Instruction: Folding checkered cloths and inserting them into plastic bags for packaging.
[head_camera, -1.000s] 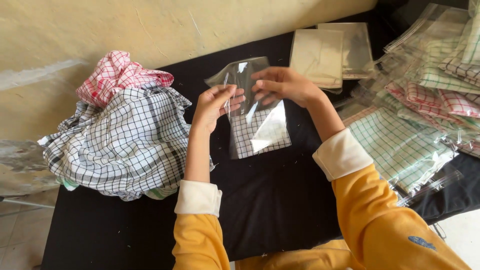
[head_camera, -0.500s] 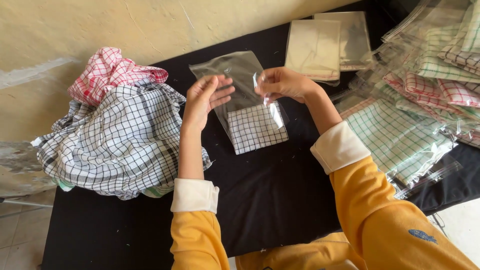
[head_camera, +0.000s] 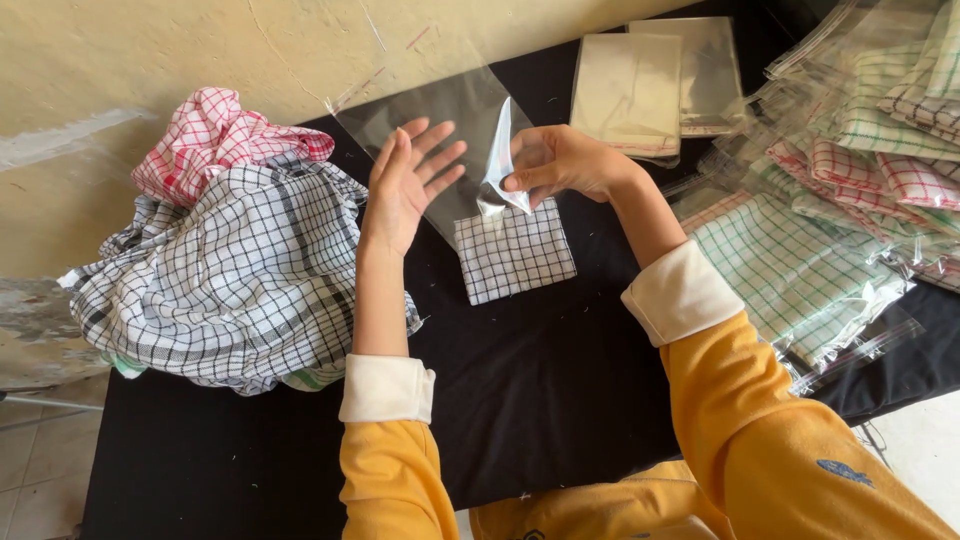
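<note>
Clear plastic forms the bag (head_camera: 440, 130) that the person holds up over a black table (head_camera: 560, 400). A folded black-and-white checked cloth (head_camera: 515, 262) sits in the bottom of that bag, its lower edge resting on the table just in front of the two forearms. The left hand (head_camera: 405, 185) is raised with the palm flat toward the bag and its fingers (head_camera: 432, 150) spread apart and straight, lying against the near face of the plastic without gripping it. The right hand (head_camera: 565, 162) has thumb and fingertips pinched together on a fold of the bag's side, which bunches into a bright crease between the hands.

To the left lies a loose heap of black-and-white checked cloths (head_camera: 230, 280), with a red-and-white checked cloth (head_camera: 215, 140) on top at the back. Beyond the right hand lie two flat stacks of empty clear bags (head_camera: 655, 85). On the right a pile of already bagged cloths (head_camera: 850, 170), green and red checked, spreads over the table's edge. Both arms wear yellow sleeves (head_camera: 760, 430) with white turned-back cuffs (head_camera: 680, 290).
</note>
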